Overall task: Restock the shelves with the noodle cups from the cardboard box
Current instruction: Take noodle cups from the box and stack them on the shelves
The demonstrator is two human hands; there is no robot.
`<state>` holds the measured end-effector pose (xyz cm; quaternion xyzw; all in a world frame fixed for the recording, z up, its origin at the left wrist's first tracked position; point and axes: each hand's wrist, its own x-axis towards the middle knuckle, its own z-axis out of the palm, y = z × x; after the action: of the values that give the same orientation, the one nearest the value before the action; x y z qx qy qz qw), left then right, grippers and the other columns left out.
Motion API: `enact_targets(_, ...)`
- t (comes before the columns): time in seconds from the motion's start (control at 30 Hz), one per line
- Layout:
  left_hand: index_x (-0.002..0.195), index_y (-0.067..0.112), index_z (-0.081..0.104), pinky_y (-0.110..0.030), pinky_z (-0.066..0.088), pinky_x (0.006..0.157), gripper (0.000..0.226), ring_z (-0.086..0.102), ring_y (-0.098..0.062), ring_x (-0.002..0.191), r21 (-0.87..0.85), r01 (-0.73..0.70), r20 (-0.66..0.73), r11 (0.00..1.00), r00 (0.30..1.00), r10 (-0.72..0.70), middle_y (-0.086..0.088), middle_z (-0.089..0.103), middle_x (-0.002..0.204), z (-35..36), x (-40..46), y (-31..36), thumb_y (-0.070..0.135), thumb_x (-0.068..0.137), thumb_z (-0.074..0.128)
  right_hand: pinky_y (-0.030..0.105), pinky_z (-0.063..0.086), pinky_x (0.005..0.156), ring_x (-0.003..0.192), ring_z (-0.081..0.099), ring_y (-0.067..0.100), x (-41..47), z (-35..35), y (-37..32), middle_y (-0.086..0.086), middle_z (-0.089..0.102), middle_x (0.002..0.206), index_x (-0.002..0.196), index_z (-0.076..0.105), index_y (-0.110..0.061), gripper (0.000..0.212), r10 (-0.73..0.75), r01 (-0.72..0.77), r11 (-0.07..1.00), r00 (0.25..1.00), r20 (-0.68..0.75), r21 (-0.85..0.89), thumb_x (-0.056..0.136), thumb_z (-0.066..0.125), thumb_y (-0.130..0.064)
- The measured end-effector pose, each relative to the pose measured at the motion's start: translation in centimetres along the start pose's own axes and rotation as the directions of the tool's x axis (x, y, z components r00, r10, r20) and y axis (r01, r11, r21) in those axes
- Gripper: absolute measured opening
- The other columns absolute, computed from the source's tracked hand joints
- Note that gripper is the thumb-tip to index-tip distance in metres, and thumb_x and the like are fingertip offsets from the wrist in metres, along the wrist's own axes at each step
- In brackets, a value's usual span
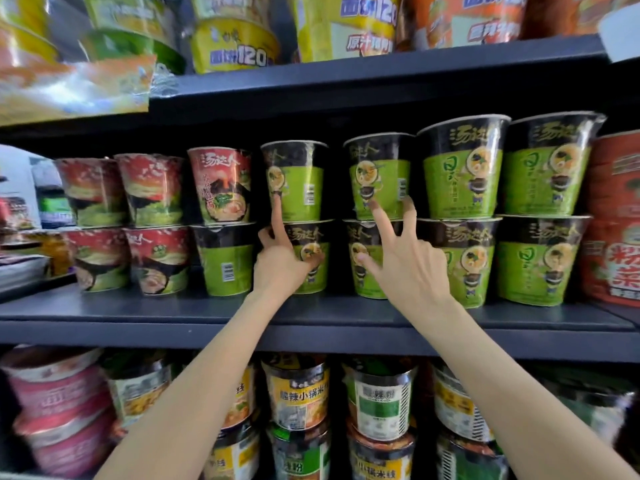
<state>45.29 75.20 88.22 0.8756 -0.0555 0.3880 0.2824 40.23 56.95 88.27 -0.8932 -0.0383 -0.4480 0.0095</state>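
**A:** Head view. What occupies the centre?

**B:** The middle shelf [207, 311], a dark board running 9 to 3 o'clock, carries noodle cups in two tiers. Both bare arms rise from 6 o'clock to it.

**A:** The left hand?

**B:** The left hand [282, 258] has its index finger straight, tip touching the upper green cup [298, 188] just left of centre at that cup's lower left. The other fingers are curled in front of the lower green cup [311, 258] beneath; whether they grasp it cannot be told.

**A:** The right hand?

**B:** The right hand [403, 261] is spread wide. Two straight fingers reach up to the second upper green cup [377, 174], just right of centre, near its base; the thumb lies across the cup below it [363, 268]. Nothing is clasped.

**A:** Surroundings?

**B:** Toward 3 o'clock stand further green cups [464, 174], stacked in pairs, then red tubs [613, 251] at the edge. Toward 9 o'clock, red cups [152, 188] in two tiers. At 12 o'clock, the upper shelf [381, 69] bears yellow tubs [232, 50]. At 6 o'clock, the lower tier holds mixed tubs [298, 393], partly hidden by the forearms. The cardboard box is out of view.
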Motion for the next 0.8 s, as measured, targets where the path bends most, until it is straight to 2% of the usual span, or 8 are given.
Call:
enact_targets(0.13, 0.143, 0.039, -0.025, -0.039, 0.048, 0.073, 0.120, 0.063, -0.041, 0.089, 0.034, 0.018, -0.035, 0.999, 0.999, -0.017, -0.024, 0.034, 0.137, -1.2, -0.4, -0.7, 0.051, 0.074, 0.073, 0.026, 0.033, 0.047, 0.062, 0.053, 0.025, 0.2, 0.8, -0.2, 0.019, -0.001, 0.158, 0.150, -0.003, -0.033, 0.077, 0.017, -0.018, 1.000, 0.998, 0.053, 0.026, 0.093, 0.042, -0.057)
enact_targets(0.2, 0.146, 0.037, -0.019, -0.036, 0.046, 0.068, 0.115, 0.062, -0.038, 0.087, 0.022, 0.012, -0.049, 1.000, 0.999, -0.011, -0.024, 0.031, 0.140, -1.6, -0.8, -0.7, 0.053, 0.075, 0.070, 0.027, 0.037, 0.052, 0.072, 0.062, 0.030, 0.2, 1.0, -0.2, 0.021, -0.004, 0.158, 0.150, 0.005, -0.032, 0.075, 0.043, -0.050, 0.996, 0.995, 0.088, 0.078, 0.092, 0.046, -0.055)
enact_targets(0.33, 0.149, 0.024, 0.013, -0.027, 0.036, 0.076, 0.088, 0.044, -0.029, 0.109, 0.056, -0.147, -0.263, 0.987, 0.952, 0.157, -0.018, 0.030, 0.135, -1.7, -3.1, 0.1, 0.045, 0.082, 0.066, 0.028, 0.038, 0.054, 0.078, 0.065, 0.036, 0.3, 1.3, 0.0, 0.022, 0.002, 0.156, 0.142, 0.023, -0.026, 0.067, 0.053, -0.074, 0.975, 0.993, 0.104, 0.211, 0.089, 0.058, -0.045)
enact_targets(0.43, 0.143, 0.019, 0.029, -0.034, 0.041, 0.084, 0.078, 0.040, -0.035, 0.113, 0.154, -0.177, -0.298, 0.972, 0.930, 0.217, -0.020, 0.034, 0.134, -1.2, -3.0, 0.6, 0.044, 0.080, 0.067, 0.028, 0.036, 0.055, 0.075, 0.064, 0.038, 0.6, 1.2, 0.3, 0.021, 0.008, 0.155, 0.138, 0.028, -0.024, 0.065, 0.035, -0.062, 0.957, 0.994, 0.100, 0.282, 0.087, 0.063, -0.042)
enact_targets(0.53, 0.139, 0.019, 0.035, -0.027, 0.036, 0.089, 0.069, 0.041, -0.026, 0.114, -0.073, -0.226, -0.284, 0.971, 0.938, 0.197, -0.013, 0.039, 0.131, -1.0, -2.5, 0.7, 0.034, 0.081, 0.070, 0.031, 0.039, 0.056, 0.074, 0.062, 0.040, 1.0, 1.2, 0.7, 0.018, 0.013, 0.152, 0.134, 0.028, -0.025, 0.066, 0.002, -0.040, 0.930, 0.994, 0.105, 0.366, 0.083, 0.067, -0.043)
enact_targets(0.6, 0.136, 0.021, 0.039, -0.029, 0.045, 0.090, 0.059, 0.050, -0.016, 0.107, -0.294, -0.270, -0.231, 0.917, 0.951, 0.206, -0.001, 0.046, 0.124, -0.8, -2.6, 0.9, 0.030, 0.084, 0.067, 0.037, 0.048, 0.062, 0.074, 0.062, 0.041, 1.1, 1.1, 0.8, 0.014, 0.016, 0.150, 0.131, 0.027, -0.028, 0.067, -0.031, -0.019, 0.900, 0.994, 0.108, 0.436, 0.081, 0.068, -0.045)
enact_targets(0.67, 0.136, 0.024, 0.040, -0.032, 0.051, 0.090, 0.057, 0.056, -0.009, 0.103, -0.450, -0.229, -0.125, 0.863, 0.973, 0.193, 0.004, 0.049, 0.124, -0.5, -2.9, 1.3, 0.032, 0.086, 0.066, 0.042, 0.053, 0.070, 0.077, 0.062, 0.040, 1.0, 1.0, 0.9, 0.009, 0.017, 0.148, 0.128, 0.026, -0.032, 0.067, -0.065, 0.004, 0.868, 0.992, 0.107, 0.496, 0.079, 0.069, -0.047)
enact_targets(0.8, 0.142, 0.029, 0.030, -0.032, 0.047, 0.098, 0.070, 0.053, -0.010, 0.118, -0.489, -0.204, -0.002, 0.848, 0.973, 0.233, 0.004, 0.046, 0.139, 0.4, -3.1, 2.2, 0.039, 0.083, 0.067, 0.038, 0.052, 0.077, 0.089, 0.064, 0.032, 0.6, 1.1, 1.4, 0.004, 0.020, 0.147, 0.124, 0.023, -0.036, 0.065, -0.104, 0.022, 0.788, 0.990, 0.098, 0.615, 0.079, 0.070, -0.046)
